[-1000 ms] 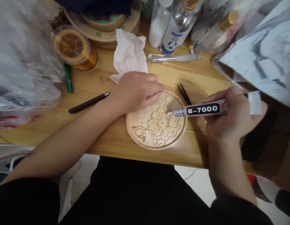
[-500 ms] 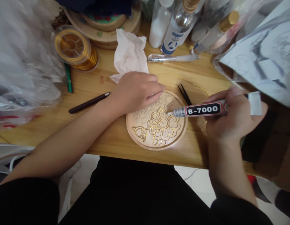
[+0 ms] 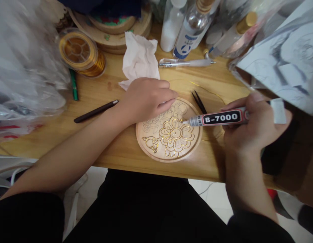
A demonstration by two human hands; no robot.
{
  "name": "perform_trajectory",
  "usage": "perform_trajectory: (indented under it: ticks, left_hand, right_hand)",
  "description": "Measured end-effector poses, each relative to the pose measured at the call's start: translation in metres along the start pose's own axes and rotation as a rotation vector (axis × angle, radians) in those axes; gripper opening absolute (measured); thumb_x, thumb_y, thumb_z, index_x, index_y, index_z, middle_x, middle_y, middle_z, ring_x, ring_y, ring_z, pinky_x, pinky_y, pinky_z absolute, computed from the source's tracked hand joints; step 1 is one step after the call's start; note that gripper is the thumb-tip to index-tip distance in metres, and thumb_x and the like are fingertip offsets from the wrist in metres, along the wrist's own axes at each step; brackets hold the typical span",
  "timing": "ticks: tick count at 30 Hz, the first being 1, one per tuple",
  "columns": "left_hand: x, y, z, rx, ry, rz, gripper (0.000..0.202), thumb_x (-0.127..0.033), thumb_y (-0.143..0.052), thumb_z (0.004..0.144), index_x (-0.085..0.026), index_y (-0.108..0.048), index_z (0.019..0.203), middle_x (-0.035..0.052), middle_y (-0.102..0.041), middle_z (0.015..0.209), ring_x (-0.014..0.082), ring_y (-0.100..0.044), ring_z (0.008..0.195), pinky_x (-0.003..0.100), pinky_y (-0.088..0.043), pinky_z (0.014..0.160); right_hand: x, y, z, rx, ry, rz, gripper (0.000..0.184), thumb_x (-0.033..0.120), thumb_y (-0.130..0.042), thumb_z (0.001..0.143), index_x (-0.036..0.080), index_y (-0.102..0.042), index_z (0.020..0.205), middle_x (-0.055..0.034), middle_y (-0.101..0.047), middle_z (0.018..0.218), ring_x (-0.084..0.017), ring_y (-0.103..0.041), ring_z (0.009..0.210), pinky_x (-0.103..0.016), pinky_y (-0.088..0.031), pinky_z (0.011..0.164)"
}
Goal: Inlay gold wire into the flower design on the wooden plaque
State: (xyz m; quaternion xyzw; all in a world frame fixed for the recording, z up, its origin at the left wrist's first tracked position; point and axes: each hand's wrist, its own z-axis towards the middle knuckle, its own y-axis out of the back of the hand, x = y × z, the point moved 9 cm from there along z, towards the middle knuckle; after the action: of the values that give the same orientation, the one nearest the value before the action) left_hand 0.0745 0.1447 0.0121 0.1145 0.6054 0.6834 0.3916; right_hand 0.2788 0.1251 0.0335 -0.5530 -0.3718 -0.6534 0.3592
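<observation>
A round wooden disc [image 3: 169,135] with a flower pattern outlined in gold wire lies near the table's front edge. My left hand [image 3: 146,98] rests on the disc's upper left part, fingers curled and pressed down on it. My right hand [image 3: 255,126] grips a B-7000 glue tube [image 3: 218,118], held almost level, its thin nozzle touching the disc at the upper right of the flower. Black tweezers [image 3: 199,101] lie just beyond the disc, between both hands.
A crumpled white tissue [image 3: 138,59], a spool of gold wire [image 3: 82,54], a dark pen [image 3: 95,111], a green pencil [image 3: 74,84], a white pen [image 3: 187,62] and bottles [image 3: 192,27] crowd the wooden table [image 3: 108,91]. Plastic bags [image 3: 22,67] sit left, printed sheets [image 3: 288,57] right.
The glue tube and my right hand have shifted slightly to the right, the nozzle tip drawing a little along the pattern. My left hand has stayed put.
</observation>
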Motion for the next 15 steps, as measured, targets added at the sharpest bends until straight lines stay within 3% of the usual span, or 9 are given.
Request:
perform_trajectory:
  ticks: [15]
  left_hand:
    - [-0.0005, -0.0011, 0.0008, -0.001, -0.012, 0.016, 0.038, -0.034, -0.038, 0.102, -0.020, -0.073, 0.099, 0.0044, -0.067, 0.080, 0.0183, -0.061, 0.074, 0.031, -0.034, 0.060]
  right_hand:
    - [-0.0021, 0.0034, -0.0005, -0.037, -0.022, 0.033, 0.024, 0.022, -0.066, 0.069, 0.022, -0.055, 0.048, 0.0081, -0.060, 0.042, -0.009, -0.056, 0.036, -0.018, -0.038, 0.031]
